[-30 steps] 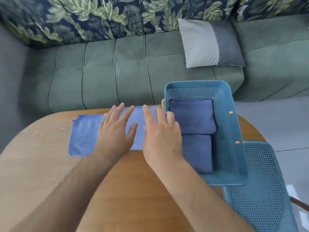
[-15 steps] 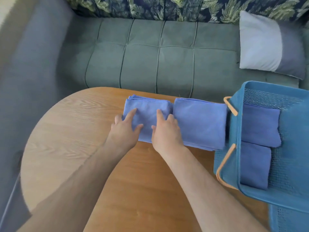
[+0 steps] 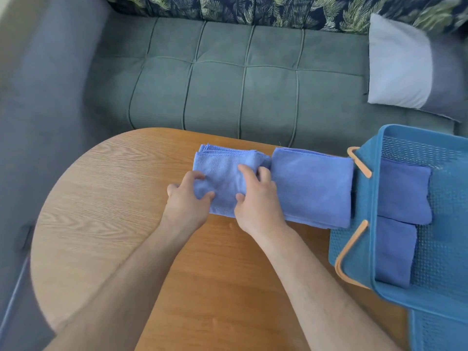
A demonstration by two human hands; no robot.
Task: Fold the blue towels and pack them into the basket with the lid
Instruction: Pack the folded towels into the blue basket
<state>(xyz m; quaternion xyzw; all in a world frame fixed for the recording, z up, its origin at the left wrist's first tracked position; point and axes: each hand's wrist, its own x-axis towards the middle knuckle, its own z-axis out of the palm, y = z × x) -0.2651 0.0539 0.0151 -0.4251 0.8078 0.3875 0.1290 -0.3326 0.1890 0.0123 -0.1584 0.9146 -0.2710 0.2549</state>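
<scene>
Now your left hand (image 3: 186,198) and right hand (image 3: 258,201) pinch the towel (image 3: 311,186).
Basket (image 3: 364,198) just right of it, sofa (image 3: 217,97) far behind your table (image 3: 101,198).

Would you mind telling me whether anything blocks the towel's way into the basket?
Nothing visible does: the towel, gripped by the left hand and right hand, lies beside the open basket, which holds two folded towels.

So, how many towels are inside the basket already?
2. The far towel lies at the basket's back end, the near towel right in front of it. Others may be hidden beneath. The table towel, gripped by the left hand and right hand, is outside.
</scene>
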